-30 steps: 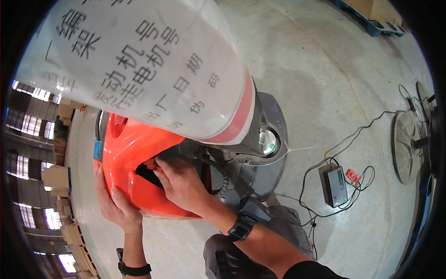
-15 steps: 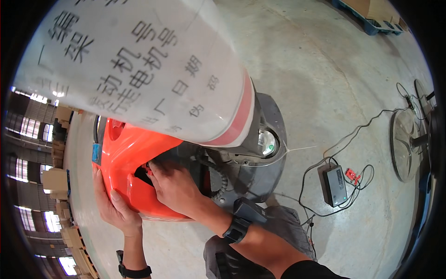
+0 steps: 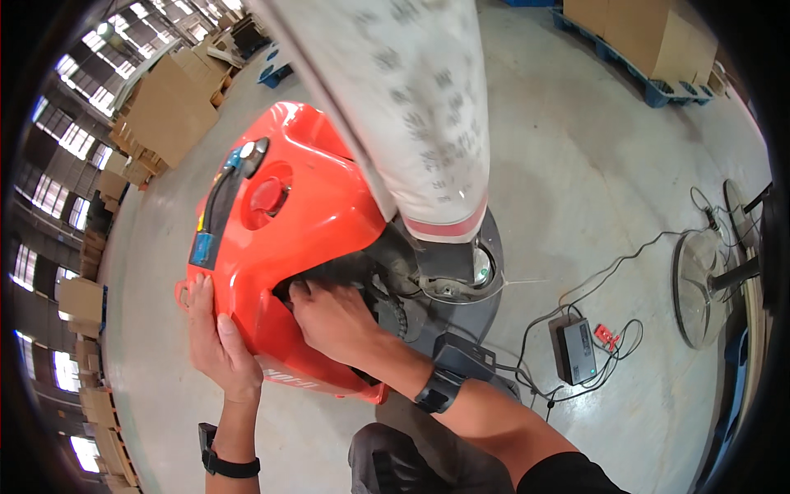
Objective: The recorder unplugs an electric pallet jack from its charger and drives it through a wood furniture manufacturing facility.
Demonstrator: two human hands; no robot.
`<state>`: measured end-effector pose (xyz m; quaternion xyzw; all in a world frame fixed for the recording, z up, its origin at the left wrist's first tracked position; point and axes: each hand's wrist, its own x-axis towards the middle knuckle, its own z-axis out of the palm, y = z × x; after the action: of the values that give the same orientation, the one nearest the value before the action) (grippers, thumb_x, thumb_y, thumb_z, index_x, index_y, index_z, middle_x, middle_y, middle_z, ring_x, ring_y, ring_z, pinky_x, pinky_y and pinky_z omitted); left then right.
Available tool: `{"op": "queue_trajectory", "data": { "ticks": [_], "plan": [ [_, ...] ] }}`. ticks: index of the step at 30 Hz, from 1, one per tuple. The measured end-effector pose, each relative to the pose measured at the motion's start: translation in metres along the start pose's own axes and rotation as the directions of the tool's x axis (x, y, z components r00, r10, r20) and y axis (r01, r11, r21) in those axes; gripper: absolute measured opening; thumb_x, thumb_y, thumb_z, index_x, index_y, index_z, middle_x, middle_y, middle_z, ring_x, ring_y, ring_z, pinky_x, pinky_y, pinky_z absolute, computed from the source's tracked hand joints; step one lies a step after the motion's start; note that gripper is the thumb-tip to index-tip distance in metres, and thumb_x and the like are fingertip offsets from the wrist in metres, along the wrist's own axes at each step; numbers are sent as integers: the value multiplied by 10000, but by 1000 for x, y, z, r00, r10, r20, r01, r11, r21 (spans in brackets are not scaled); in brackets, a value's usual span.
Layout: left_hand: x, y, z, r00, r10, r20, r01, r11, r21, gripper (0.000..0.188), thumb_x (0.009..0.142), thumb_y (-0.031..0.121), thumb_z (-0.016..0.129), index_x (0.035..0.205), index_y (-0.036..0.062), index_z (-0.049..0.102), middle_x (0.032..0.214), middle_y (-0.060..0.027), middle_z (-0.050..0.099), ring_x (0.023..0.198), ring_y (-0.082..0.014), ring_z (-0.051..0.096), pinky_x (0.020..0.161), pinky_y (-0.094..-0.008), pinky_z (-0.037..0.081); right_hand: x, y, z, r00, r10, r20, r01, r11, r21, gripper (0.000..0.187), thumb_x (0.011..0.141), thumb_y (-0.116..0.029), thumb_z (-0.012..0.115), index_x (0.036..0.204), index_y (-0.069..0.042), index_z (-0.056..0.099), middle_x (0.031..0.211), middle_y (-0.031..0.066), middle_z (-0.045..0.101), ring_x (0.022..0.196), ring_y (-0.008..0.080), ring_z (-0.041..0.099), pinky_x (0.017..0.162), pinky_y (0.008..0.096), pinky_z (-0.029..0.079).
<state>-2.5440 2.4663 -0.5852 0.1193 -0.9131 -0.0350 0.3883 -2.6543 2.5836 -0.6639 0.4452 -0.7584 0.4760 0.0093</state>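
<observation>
A glossy orange-red machine cover (image 3: 329,210) stands in front of me, with a red round knob (image 3: 267,196) in a recess on top. My left hand (image 3: 220,344) grips its near left corner, thumb on the front face and fingers along the side. My right hand (image 3: 333,319) reaches over the edge of the dark opening in the cover, its fingers curled. The fingertips are partly hidden, and what they hold, if anything, cannot be made out. Beside the opening rises a post in white wrapping (image 3: 436,123) with a red band. A black ribbed hose (image 3: 393,317) runs below it.
On the floor to the right lie a black charger box (image 3: 574,352), its cables and a red connector (image 3: 607,337). Farther right stands a round fan base (image 3: 699,288). Cardboard boxes (image 3: 613,33) sit on a blue pallet (image 3: 658,90) at the back right; more cartons (image 3: 169,111) line the left.
The view has shifted back, so the cover's top and knob now show, and the white-wrapped post takes up less of it. Both hands remain at the cover; the right hand's fingers have curled more.
</observation>
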Motion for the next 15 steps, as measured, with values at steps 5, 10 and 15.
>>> {"op": "queue_trajectory", "data": {
  "ticks": [5,10,15],
  "plan": [
    [24,-14,-17,696,-704,138,717,691,-91,529,989,374,467,1391,31,480,1370,-186,534,1237,-299,530,1025,-376,403,9,-9,-6,979,16,202,3,996,-91,183,731,-14,585,902,49,609,854,217,656,871,368,652,746,448,530],
    [22,-10,-11,745,-652,137,656,754,19,569,999,406,440,1423,27,438,1318,-147,573,1186,-259,564,993,-357,425,13,-1,-11,985,-101,138,105,994,-20,170,711,-4,583,869,60,584,821,235,639,853,401,634,757,469,506],
    [19,-10,-12,820,-563,105,551,825,122,593,1000,436,435,1425,24,429,1269,-134,590,1141,-284,581,943,-387,457,15,-5,-9,985,-64,163,81,992,-100,135,701,-10,570,807,67,603,773,250,644,812,390,644,774,463,510]
  ]
}}
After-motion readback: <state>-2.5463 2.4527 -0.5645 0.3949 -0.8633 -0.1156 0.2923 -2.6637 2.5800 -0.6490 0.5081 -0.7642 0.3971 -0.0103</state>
